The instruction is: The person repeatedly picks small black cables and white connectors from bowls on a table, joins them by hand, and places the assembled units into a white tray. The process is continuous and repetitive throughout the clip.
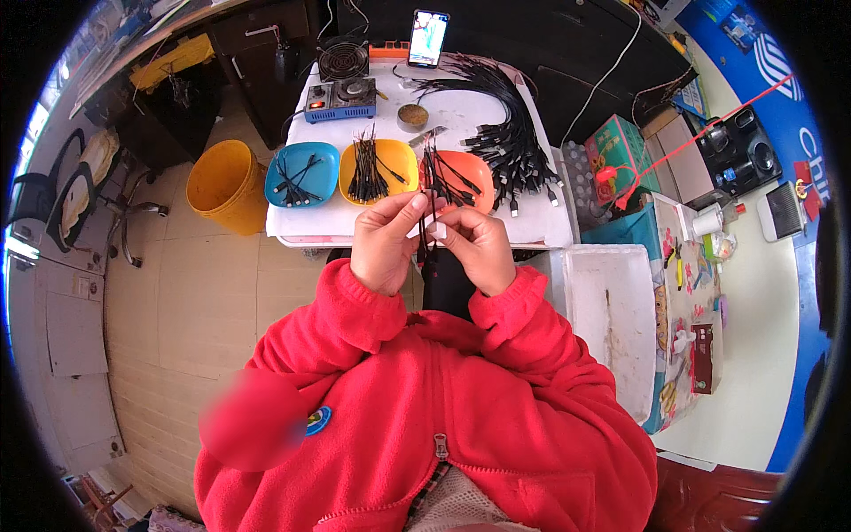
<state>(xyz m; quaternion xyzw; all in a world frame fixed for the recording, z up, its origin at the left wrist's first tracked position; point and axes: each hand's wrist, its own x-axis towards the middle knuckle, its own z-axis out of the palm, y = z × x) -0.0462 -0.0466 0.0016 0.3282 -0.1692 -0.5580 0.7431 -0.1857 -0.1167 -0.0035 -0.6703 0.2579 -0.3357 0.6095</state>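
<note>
My left hand (384, 241) and my right hand (480, 250) are close together in front of the table's near edge. Both are closed in a pinch on a thin black cable (430, 217), whose lower part hangs between them against dark trousers. Fine detail at the fingertips is too small to tell. Just beyond the hands stand three dishes: a blue dish (274, 189) with a few black cables, a yellow dish (408, 152) with a bundle of short cables, and an orange dish (483, 177) with several more, partly hidden by my fingers.
A large heap of black cables (510, 133) with plugs covers the table's right side. Behind the dishes are a blue soldering station (341, 108), a small round tin (412, 117) and a lit phone (428, 40). A yellow bucket (217, 195) stands left; a white foam box (612, 266), right.
</note>
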